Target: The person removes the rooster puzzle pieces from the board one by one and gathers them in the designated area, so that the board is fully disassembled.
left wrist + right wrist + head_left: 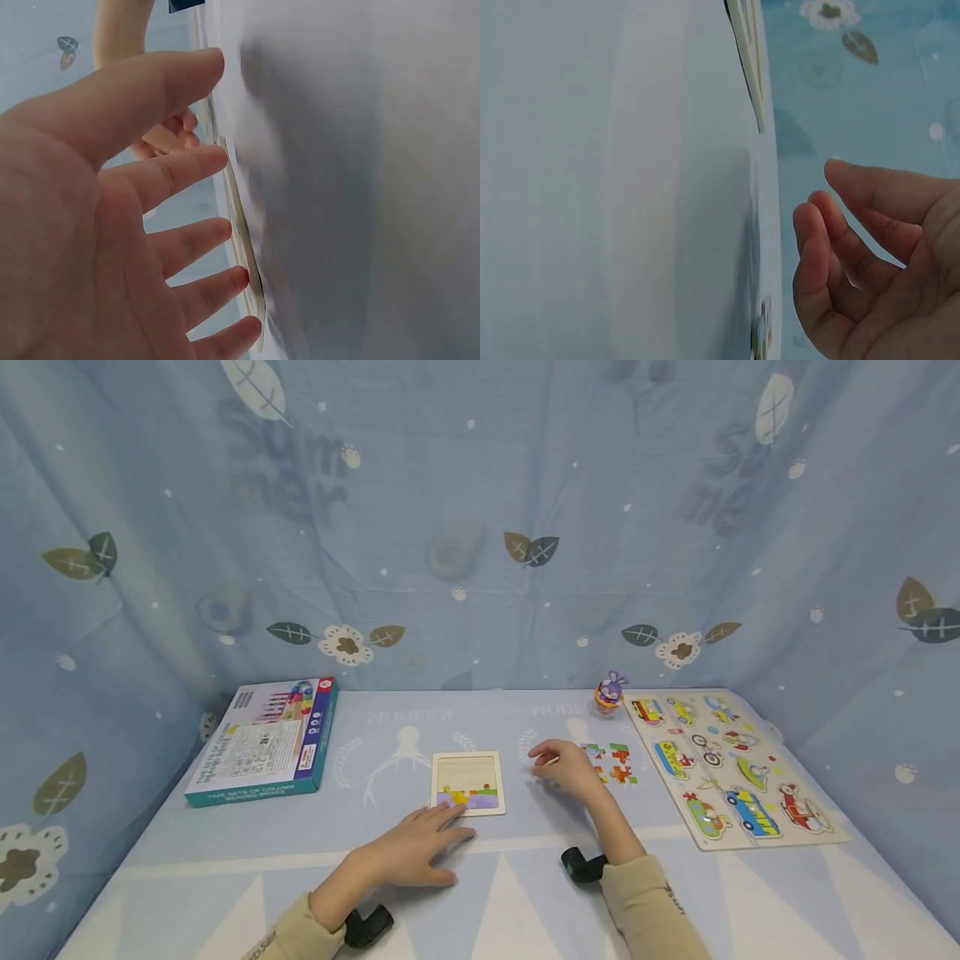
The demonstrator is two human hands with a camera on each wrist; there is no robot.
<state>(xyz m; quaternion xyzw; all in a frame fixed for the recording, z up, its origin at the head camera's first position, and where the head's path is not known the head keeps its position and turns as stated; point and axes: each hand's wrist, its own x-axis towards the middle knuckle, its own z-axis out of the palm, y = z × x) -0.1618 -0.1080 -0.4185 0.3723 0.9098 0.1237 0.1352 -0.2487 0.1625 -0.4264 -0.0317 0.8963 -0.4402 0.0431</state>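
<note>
A small wooden puzzle tray (467, 755) lies mid-table, with colourful picture pieces (471, 796) along its lower part and bare wood above. My left hand (420, 846) has its fingers spread, the fingertips at the tray's near edge; the left wrist view shows its palm (67, 225) holding nothing. To the tray's right, my right hand (567, 768) is raised over the table with bent fingers. A pale sliver, apparently a puzzle piece (552, 761), shows between thumb and forefinger; the right wrist view hides it. Several loose jigsaw pieces (621, 764) lie just beyond that hand, partly covered by it.
On the right lies a large wooden vehicle puzzle board (701, 814). A small purple rabbit-eared toy (609, 693) stands by its far left corner. At the left is a flat teal and white box (258, 756). A patterned blue curtain (457, 527) hangs behind the table.
</note>
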